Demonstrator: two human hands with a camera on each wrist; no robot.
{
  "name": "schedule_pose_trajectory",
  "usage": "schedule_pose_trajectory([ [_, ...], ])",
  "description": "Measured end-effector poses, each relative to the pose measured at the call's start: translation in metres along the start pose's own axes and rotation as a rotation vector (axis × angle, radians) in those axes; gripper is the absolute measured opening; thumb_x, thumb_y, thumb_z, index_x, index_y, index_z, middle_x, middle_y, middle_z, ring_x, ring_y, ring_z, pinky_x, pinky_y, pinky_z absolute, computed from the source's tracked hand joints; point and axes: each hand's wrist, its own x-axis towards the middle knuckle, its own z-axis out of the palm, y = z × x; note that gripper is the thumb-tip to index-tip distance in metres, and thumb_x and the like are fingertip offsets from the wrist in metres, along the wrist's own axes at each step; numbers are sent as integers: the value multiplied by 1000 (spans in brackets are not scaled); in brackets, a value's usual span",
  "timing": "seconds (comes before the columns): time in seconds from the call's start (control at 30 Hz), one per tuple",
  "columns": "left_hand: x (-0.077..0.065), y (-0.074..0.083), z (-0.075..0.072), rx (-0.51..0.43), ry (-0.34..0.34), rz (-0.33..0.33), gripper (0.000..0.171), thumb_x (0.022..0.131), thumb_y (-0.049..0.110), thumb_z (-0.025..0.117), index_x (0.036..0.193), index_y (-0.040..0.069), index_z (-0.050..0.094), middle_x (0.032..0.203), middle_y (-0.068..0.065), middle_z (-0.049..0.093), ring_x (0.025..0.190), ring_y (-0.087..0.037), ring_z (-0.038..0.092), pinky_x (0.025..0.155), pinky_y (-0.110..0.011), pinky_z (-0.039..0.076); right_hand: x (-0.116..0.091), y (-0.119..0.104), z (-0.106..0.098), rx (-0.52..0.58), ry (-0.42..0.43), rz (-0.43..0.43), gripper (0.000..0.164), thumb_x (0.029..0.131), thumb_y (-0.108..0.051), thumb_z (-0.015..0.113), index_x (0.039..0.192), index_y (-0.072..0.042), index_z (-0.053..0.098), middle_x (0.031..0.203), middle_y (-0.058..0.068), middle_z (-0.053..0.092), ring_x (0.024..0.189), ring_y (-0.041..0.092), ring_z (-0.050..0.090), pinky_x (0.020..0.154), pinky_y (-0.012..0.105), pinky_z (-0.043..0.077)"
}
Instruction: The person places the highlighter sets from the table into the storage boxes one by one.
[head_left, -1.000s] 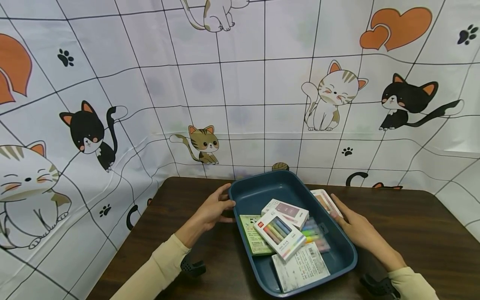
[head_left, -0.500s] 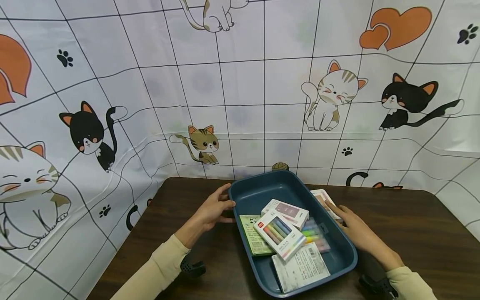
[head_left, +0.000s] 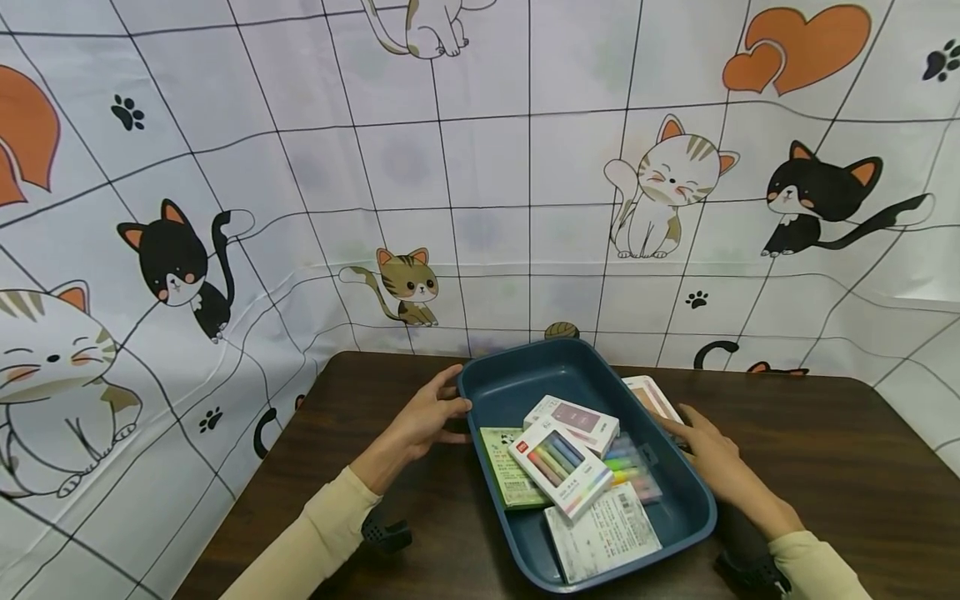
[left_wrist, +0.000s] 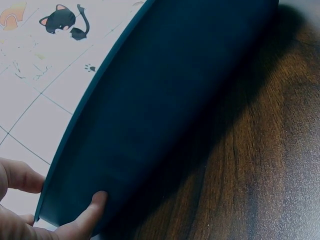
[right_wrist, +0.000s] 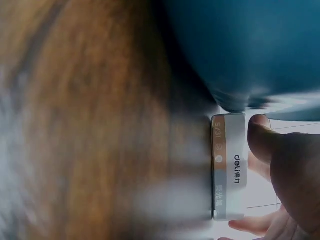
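A deep blue plastic bin (head_left: pixel 585 354) stands tilted across my view on a dark wooden table. My left hand (head_left: pixel 420 421) holds its far left corner; one digit touches the rim and another presses the outer wall (left_wrist: pixel 125 115). Just outside the bin's right side lies a flat white box with a pinkish top (head_left: pixel 648 396). The right wrist view shows the box's end face (right_wrist: pixel 232 167), printed "deli". My right hand (head_left: pixel 712 450) spans this box, thumb over its near left part and fingers at its right edge. Some fingers are hidden.
Inside the bin lie a marker box (head_left: pixel 558 467), a white box with a mauve panel (head_left: pixel 577 421), a green pack (head_left: pixel 506 471), a clear pack of coloured pens (head_left: pixel 633 471) and a white printed pack (head_left: pixel 603 533). A cat-patterned sheet (head_left: pixel 495 233) hangs behind the table.
My right hand has shifted on the white box: its fingers lay over the top and now reach along the right edge. The left hand and the bin stay put.
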Motion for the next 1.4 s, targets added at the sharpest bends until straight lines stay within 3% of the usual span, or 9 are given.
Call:
schedule_pose_trajectory([
  [0.23,1,1,0,-3,2,1,74,100,0,57,163,16,21,151,-28,31,116,-48,54,78,-58,57,1,-1,-4,-6,50,1,41,93,-9,72,132,3,65,138,47,41,119,67,44,85,79,39],
  [0.47,2,-1,-1,-4,-1,-6,74,100,-1,56,163,16,21,151,-28,30,116,-47,55,78,-58,57,-1,-1,-1,62,107,-45,34,91,-3,73,123,6,67,122,27,62,116,52,55,89,68,45],
  [0.87,2,0,0,-5,2,0,74,101,-2,56,163,15,20,152,-29,30,115,-47,55,79,-60,56,1,-10,-5,101,151,44,36,85,-11,80,116,7,72,122,32,61,116,55,52,92,69,42],
  [1.07,2,0,1,-14,4,2,73,101,-2,56,163,15,21,153,-30,29,117,-47,54,80,-62,55,1,-11,-5,101,198,29,38,79,-14,85,110,5,75,120,34,59,113,55,53,89,68,43],
  [1.4,1,1,1,-13,6,-4,73,101,-2,56,163,15,21,153,-30,28,118,-48,53,79,-60,56,0,-11,-6,105,222,40,35,75,-5,82,108,4,76,122,36,56,112,55,52,89,68,43],
])
